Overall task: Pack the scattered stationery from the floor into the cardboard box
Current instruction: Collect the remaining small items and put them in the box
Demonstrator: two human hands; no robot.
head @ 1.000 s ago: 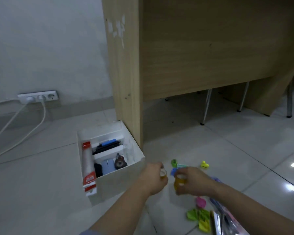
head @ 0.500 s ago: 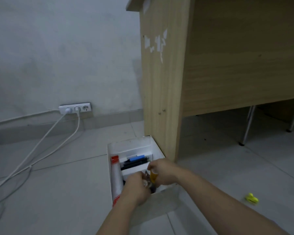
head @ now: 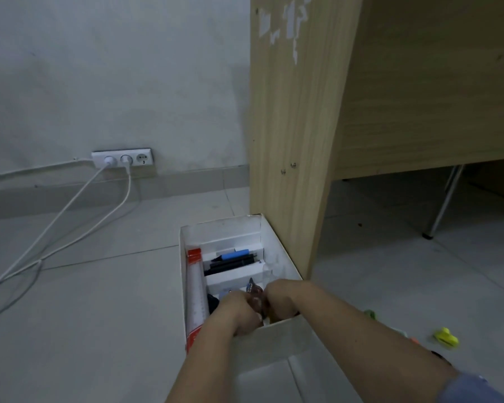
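So the cardboard box [head: 277, 341] sits on the floor tight against the desk panel [head: 288, 141]. Both hands are down in its near end, either side of a brown tape dispenser [head: 255, 298], probably tucking small bits into the free corner. Left hand [head: 239, 312] and right hand [head: 280, 298] have fingers curled downward with the tips hidden, so I can't tell what they're pinching. Pens [head: 233, 260] lie inside, and a yellow clip [head: 445, 338] waits on the tiles.
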